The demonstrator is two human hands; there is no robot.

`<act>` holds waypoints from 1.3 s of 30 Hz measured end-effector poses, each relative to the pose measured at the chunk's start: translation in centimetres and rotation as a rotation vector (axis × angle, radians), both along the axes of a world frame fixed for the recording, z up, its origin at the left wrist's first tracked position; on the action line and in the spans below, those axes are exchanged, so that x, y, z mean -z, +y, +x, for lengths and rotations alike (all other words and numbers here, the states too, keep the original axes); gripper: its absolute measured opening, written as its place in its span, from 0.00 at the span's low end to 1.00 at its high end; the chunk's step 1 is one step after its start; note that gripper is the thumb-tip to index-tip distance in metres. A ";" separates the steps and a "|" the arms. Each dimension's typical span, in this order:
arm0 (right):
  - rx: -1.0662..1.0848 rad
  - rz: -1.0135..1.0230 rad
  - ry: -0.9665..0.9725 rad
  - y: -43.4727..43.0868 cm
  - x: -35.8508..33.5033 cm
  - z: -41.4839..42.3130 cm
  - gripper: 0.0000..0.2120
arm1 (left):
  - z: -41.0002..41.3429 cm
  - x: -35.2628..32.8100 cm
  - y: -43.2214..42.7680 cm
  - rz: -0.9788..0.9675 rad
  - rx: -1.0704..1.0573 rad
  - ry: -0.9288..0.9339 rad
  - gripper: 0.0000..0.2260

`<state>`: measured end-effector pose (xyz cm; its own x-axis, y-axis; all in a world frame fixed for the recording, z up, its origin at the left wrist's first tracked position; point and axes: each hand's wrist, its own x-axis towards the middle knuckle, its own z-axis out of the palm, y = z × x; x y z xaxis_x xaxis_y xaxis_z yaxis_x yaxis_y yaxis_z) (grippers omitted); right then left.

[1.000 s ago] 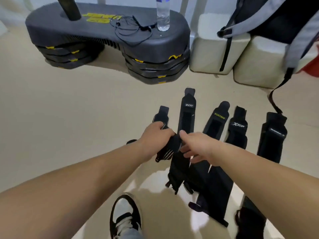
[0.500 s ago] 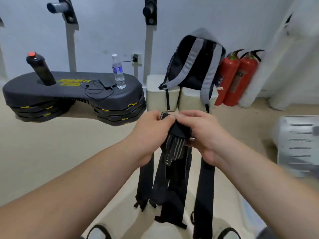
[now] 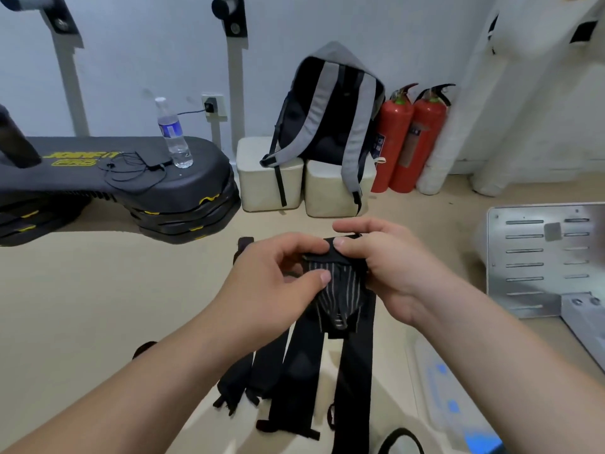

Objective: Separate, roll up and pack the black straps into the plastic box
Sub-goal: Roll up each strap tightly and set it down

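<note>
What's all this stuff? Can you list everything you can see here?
straps: several, black, bunched in both hands, ends hanging
platform: one, black and yellow, floor left
bottle: one, clear, on the platform
backpack: one, grey and black, on the blocks
blocks: two, white, by the wall
extinguishers: two, red, right of the backpack
metal plate: one, silver, far right
left hand: one, bare, pinching the straps
right hand: one, bare, pinching the straps

The left hand (image 3: 281,276) and right hand (image 3: 389,270) cover the tops of the straps (image 3: 340,299); one strap runs off the near edge. The box (image 3: 451,404), near right, is blurred and partly behind the right forearm. The right edge cuts off the metal panel (image 3: 537,257).
</note>
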<state>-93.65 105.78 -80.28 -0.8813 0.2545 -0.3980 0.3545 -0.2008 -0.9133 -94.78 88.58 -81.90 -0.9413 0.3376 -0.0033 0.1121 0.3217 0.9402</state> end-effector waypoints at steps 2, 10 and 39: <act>-0.008 -0.004 0.001 0.3 0.6 -0.9 0.11 | -0.3 0.4 0.1 -0.030 -0.007 0.029 0.16; -0.299 0.154 0.163 0.8 1.3 -1.4 0.20 | -2.4 2.1 -1.0 -0.241 -0.145 0.305 0.12; -0.398 0.135 0.254 -2.0 0.7 -1.4 0.15 | -2.8 1.7 -2.7 -0.021 -0.185 0.261 0.06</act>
